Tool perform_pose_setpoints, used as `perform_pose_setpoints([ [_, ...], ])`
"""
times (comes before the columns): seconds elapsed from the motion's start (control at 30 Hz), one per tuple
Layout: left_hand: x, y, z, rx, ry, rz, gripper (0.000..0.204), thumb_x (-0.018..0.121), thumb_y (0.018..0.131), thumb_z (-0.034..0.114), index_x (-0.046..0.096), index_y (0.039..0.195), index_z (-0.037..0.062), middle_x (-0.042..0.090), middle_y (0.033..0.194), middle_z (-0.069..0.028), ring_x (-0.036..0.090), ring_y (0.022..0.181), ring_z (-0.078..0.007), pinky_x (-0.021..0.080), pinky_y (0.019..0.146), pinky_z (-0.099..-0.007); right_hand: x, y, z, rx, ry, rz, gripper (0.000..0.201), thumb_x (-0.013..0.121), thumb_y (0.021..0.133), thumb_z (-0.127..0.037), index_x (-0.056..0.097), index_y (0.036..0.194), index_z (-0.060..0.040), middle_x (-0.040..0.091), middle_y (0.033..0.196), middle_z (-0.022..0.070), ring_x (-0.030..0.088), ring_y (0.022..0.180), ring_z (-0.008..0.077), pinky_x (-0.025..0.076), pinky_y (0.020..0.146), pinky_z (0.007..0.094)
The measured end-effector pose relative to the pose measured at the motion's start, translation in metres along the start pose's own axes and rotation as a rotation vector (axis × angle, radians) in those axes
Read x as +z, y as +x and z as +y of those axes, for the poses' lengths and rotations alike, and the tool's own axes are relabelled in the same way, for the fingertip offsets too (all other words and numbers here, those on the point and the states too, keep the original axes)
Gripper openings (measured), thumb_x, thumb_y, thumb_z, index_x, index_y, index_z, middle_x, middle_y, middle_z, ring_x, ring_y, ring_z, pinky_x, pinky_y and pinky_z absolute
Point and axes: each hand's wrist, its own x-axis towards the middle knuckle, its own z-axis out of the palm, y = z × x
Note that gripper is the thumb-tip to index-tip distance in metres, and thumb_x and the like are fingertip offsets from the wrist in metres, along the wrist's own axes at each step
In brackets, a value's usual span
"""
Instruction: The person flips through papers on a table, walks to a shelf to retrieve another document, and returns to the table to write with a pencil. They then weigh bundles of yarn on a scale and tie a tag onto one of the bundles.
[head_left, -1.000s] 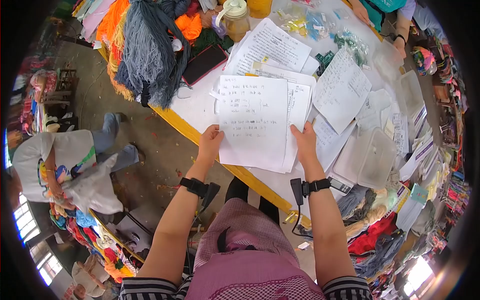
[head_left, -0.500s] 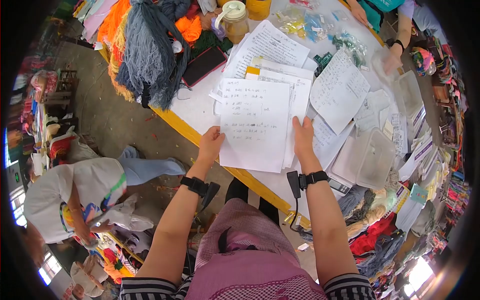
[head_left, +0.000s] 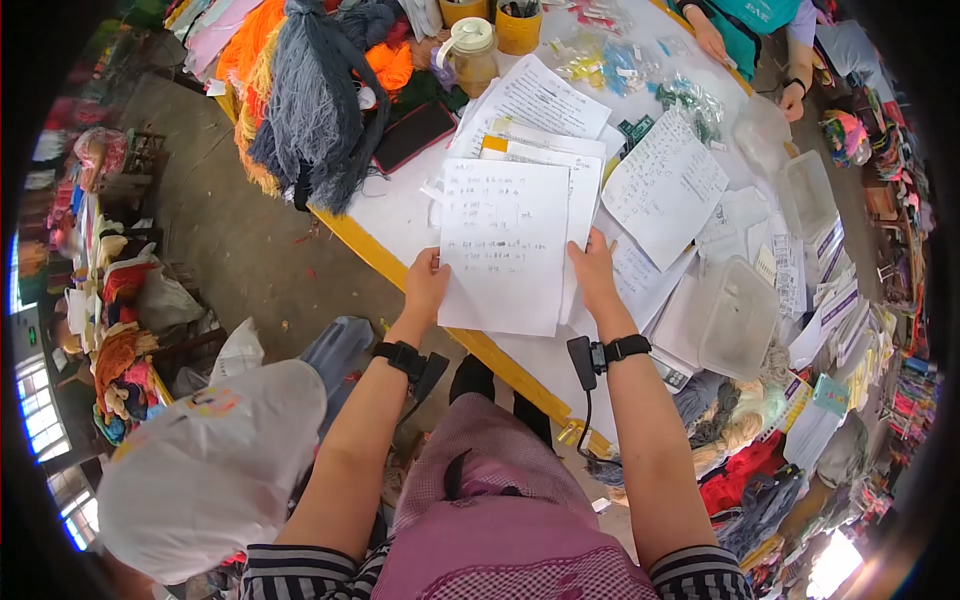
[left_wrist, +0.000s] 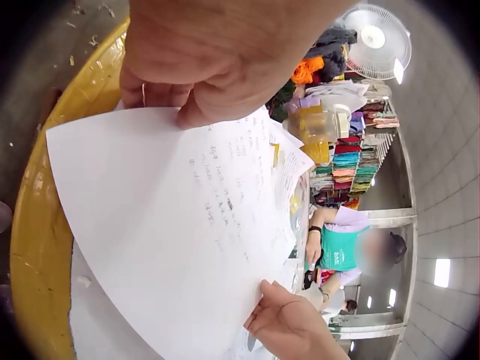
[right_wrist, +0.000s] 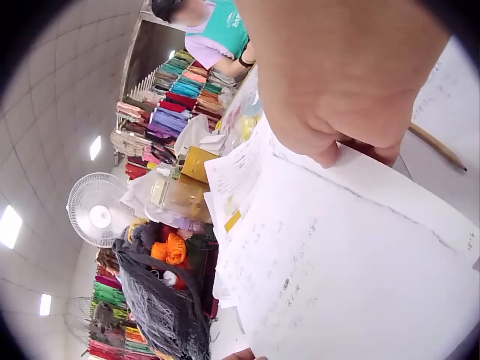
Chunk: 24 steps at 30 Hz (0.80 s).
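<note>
A handwritten sheet of white paper (head_left: 505, 290) lies uppermost on a few loose sheets, held up over the table's near edge. My left hand (head_left: 427, 284) pinches its left edge, thumb on top and fingers curled beneath. At the right edge, my right hand (head_left: 594, 272) grips the sheets the same way, thumb on the face. In the left wrist view the paper (left_wrist: 150, 217) bows slightly between both hands. The right wrist view shows a second sheet's margin under the top one, by the right thumb. Beyond them lie more written pages (head_left: 545, 100).
A black phone (head_left: 415, 135), a lidded jug (head_left: 470, 55) and grey yarn (head_left: 320, 110) stand at the back left. Plastic tubs (head_left: 738, 318) and a written sheet (head_left: 668, 190) are to the right. A pencil (right_wrist: 439, 146) lies by my right hand. A person in white (head_left: 215, 470) is close on my left.
The sheets have shifted slightly with both hands, the right hand moving a little inward and up. The person in white at left has come nearer. The person across the table has moved their hand.
</note>
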Motion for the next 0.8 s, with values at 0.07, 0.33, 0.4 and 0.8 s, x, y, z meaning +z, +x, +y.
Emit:
perform_pose_setpoints([
  [0.07, 0.000, -0.007, 0.010, 0.014, 0.035, 0.054, 0.034, 0.058, 0.084, 0.005, 0.055, 0.117, 0.0006, 0.062, 0.096, -0.0061, 0.058, 0.085, -0.0134, 0.048, 0.077, -0.0267, -0.001, -0.001, 0.009, -0.127, -0.189, 0.050, 0.052, 0.061, 0.084, -0.014, 0.043, 0.130, 0.0005, 0.060, 0.116, 0.0178, 0.058, 0.105, 0.0245, 0.046, 0.087, 0.0330],
  [0.33, -0.026, -0.039, -0.004, 0.070, 0.317, 0.134, 0.036, 0.062, 0.082, 0.011, 0.058, 0.117, 0.0028, 0.063, 0.104, -0.0090, 0.059, 0.093, -0.0177, 0.049, 0.082, -0.0309, -0.095, -0.120, -0.002, -0.022, -0.261, -0.205, 0.038, 0.064, 0.086, -0.020, 0.056, 0.116, 0.0015, 0.065, 0.106, 0.0103, 0.061, 0.095, 0.0194, 0.048, 0.083, 0.0296],
  [0.4, -0.040, -0.058, -0.013, 0.118, 0.271, 0.010, 0.030, 0.063, 0.080, 0.018, 0.064, 0.107, 0.0037, 0.066, 0.093, -0.0118, 0.063, 0.085, -0.0241, 0.050, 0.077, -0.0347, -0.133, -0.152, 0.004, 0.068, -0.142, -0.297, 0.032, 0.061, 0.089, -0.020, 0.058, 0.113, 0.0004, 0.066, 0.101, 0.0070, 0.061, 0.088, 0.0151, 0.049, 0.078, 0.0265],
  [0.8, -0.125, -0.114, -0.061, -0.101, 0.575, -0.458, 0.025, 0.065, 0.080, 0.023, 0.068, 0.096, 0.0033, 0.069, 0.087, -0.0116, 0.066, 0.082, -0.0200, 0.051, 0.075, -0.0327, -0.261, -0.325, 0.111, 0.445, 0.136, -0.018, 0.028, 0.063, 0.090, -0.030, 0.059, 0.102, -0.0055, 0.064, 0.095, 0.0063, 0.062, 0.079, 0.0115, 0.051, 0.069, 0.0242],
])
